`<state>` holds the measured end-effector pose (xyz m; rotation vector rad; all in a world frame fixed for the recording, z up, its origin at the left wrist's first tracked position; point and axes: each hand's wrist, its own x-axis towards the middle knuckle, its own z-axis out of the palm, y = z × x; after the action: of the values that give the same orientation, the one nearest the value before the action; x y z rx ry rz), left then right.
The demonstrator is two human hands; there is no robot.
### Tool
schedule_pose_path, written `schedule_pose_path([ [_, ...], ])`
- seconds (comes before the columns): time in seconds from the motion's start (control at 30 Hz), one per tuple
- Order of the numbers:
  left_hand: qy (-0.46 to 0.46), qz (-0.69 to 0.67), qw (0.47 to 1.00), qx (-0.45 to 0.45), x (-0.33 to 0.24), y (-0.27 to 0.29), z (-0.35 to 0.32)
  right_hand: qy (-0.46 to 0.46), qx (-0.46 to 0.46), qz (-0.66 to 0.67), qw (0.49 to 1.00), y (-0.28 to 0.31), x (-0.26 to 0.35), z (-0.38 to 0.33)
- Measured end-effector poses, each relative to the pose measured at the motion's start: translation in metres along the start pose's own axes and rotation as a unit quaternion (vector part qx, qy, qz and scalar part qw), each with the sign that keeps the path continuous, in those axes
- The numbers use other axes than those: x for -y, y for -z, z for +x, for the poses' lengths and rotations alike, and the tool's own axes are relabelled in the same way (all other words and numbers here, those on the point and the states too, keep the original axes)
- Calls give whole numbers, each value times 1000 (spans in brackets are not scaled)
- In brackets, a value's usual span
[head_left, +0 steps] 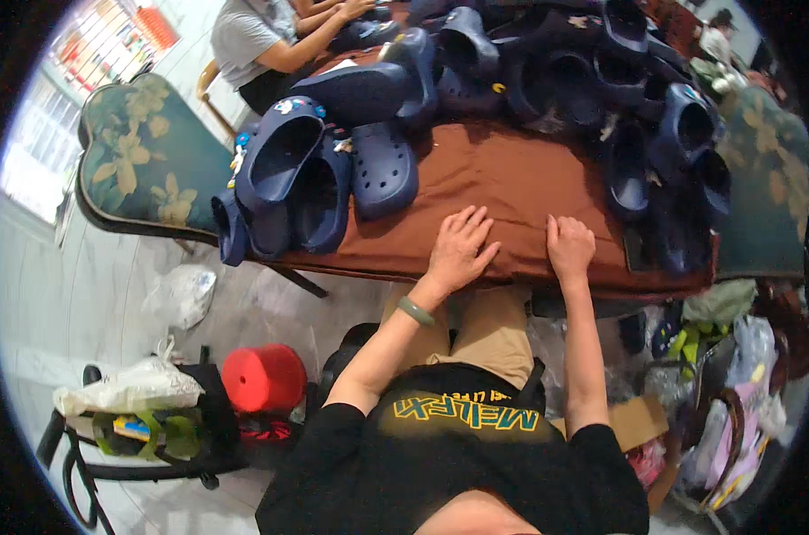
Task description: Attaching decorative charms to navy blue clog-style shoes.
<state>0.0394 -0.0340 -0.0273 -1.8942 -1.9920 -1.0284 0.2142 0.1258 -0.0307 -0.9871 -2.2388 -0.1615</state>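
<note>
Navy clogs (385, 169) on brown tablecloth (511, 174)

At the near edge of the tabletop (502, 183), the right hand (571, 248) curls its fingers (575, 228) over its palm, so whether anything is inside cannot be told, and the tan trousers (486, 330) disappear underneath. Along the tabletop's far side, the heaped dark-blue clogs (574, 85) overlap until single shoes are hard to separate; beyond the far left corner, a co-worker (248, 45) loses their head to the picture's upper edge, and past the far right corner, a distant person (718, 41) is small and blurred. The charms (299, 107) at the tabletop's left end are too tiny to identify, while bags (752, 352) low to its right hide their contents.
</note>
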Motion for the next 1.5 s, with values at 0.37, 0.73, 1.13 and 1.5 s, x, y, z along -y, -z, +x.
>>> schedule_pose_path([
  [0.37, 45, -11, 999, 7, -14, 11, 5, 39, 35, 101, 994, 22, 7, -5],
  [0.73, 30, -5, 1000, -9, -10, 7, 6, 18, 28, 143, 989, 18, 3, -2],
  [1.13, 52, -141, 988, 39, 9, 36, -18, 45, 7, 84, 995, 5, 10, -8],
  [1.5, 365, 250, 895, -55, 113, 294, -1, 30, 11, 88, 996, 10, 16, -3],
])
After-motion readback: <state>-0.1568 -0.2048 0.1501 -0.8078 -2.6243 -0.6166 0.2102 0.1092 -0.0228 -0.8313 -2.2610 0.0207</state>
